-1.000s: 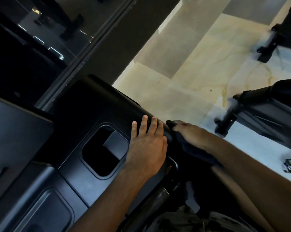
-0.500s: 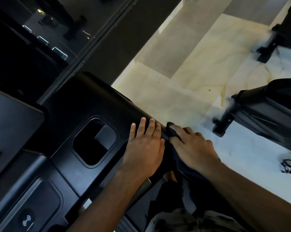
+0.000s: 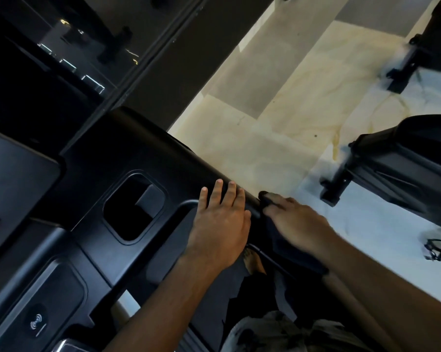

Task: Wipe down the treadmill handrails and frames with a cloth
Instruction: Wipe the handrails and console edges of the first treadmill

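Our right hand (image 3: 298,224) lay flat, fingers straight, pressing the dark cloth (image 3: 298,255) onto the handrail (image 3: 249,199). Our left hand (image 3: 222,224), fingers straight and slightly spread, braced on the console (image 3: 92,174) just beside. We judged firm, overlapping strokes along the rail best.

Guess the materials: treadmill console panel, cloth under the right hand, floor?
Console panel: likely moulded plastic, matte black; rounded edges, recessed pocket, only a soft sheen. Cloth under the right hand: dark fabric, seemingly soft; it drapes over the edge, weave too blurred to tell. Floor: polished stone or marble-look tile; beige veining, straight joints, glossy sheen.
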`<state>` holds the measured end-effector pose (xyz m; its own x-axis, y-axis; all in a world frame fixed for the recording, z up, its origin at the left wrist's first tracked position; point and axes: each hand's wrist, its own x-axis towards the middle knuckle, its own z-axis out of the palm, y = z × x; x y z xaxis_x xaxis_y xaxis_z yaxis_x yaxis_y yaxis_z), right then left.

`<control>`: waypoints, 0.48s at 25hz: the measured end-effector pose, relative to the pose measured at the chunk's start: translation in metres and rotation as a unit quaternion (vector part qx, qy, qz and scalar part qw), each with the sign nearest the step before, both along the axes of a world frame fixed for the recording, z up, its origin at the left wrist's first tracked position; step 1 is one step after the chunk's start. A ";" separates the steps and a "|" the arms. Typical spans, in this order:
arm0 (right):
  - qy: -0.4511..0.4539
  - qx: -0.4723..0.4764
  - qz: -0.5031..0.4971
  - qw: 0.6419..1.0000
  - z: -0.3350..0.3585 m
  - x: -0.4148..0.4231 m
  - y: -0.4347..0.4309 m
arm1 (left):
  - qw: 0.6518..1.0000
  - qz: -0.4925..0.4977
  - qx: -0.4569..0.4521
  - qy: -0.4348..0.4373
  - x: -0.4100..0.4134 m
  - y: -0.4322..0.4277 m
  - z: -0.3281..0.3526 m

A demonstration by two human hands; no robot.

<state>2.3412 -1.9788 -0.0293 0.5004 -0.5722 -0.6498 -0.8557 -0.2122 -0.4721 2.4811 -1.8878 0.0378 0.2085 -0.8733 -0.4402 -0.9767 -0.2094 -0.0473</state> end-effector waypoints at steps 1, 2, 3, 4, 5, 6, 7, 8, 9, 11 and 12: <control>-0.039 0.000 -0.025 0.999 0.003 -0.004 0.010 | 1.000 0.001 0.000 0.002 -0.003 0.000 0.000; -0.068 0.022 -0.037 0.997 0.007 -0.005 0.012 | 1.000 -0.002 -0.001 0.001 -0.006 0.000 -0.001; -0.075 0.080 -0.077 0.991 0.004 -0.005 0.001 | 1.000 -0.005 -0.004 -0.002 -0.008 0.000 -0.001; -0.042 0.110 -0.065 0.991 0.006 -0.004 -0.010 | 1.000 -0.005 -0.005 -0.003 -0.011 0.001 -0.001; -0.032 0.107 -0.040 0.993 0.004 -0.007 -0.013 | 1.000 -0.003 -0.002 -0.001 -0.013 0.002 -0.001; -0.038 0.095 -0.038 0.994 0.004 -0.010 -0.011 | 1.000 -0.001 0.002 0.003 -0.015 0.003 -0.001; -0.047 0.055 -0.020 0.997 0.001 -0.015 -0.005 | 1.000 -0.002 0.004 0.002 -0.016 0.002 -0.001; -0.061 0.029 0.000 0.998 0.004 -0.022 0.005 | 1.000 -0.003 0.005 0.000 -0.018 0.003 -0.001; -0.060 0.041 0.013 0.997 0.001 -0.029 0.004 | 1.000 -0.007 0.004 0.000 -0.021 0.002 -0.003; -0.050 0.057 0.048 0.996 -0.004 -0.039 -0.010 | 1.000 -0.012 0.007 0.000 -0.028 0.003 -0.004; -0.018 0.017 0.104 0.994 -0.004 -0.042 -0.011 | 1.000 -0.012 0.009 0.000 -0.031 0.003 -0.003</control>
